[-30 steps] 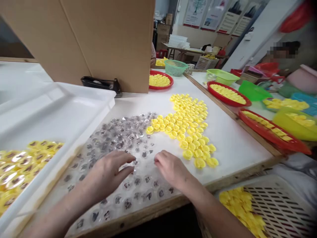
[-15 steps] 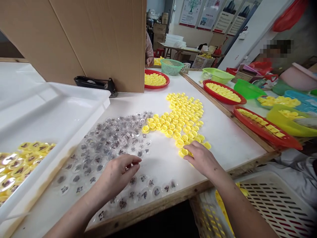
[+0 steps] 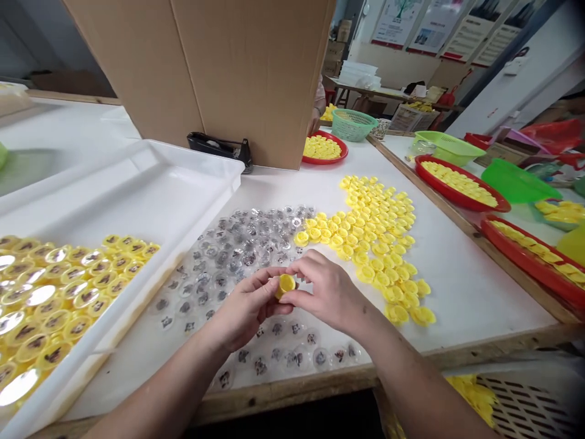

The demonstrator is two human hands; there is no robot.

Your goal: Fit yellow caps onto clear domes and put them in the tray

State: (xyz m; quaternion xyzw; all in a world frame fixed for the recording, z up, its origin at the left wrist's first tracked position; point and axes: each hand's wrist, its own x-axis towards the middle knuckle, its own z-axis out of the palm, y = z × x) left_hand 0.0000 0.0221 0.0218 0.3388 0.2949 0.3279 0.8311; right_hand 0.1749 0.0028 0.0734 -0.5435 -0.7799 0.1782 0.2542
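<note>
Head view: your left hand (image 3: 244, 308) and right hand (image 3: 326, 292) closed on yellow plastic cap (image 3: 286, 285), fingers (image 3: 304, 268) of both gripping it between them. Cap round, no clear long axis. Below: clear capsules (image 3: 228, 256) on white surface (image 3: 475, 286). Loose yellow caps (image 3: 375, 231) just right.

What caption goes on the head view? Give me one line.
Left hand and right hand hold a yellow plastic cap over clear capsules on a white table.
</note>
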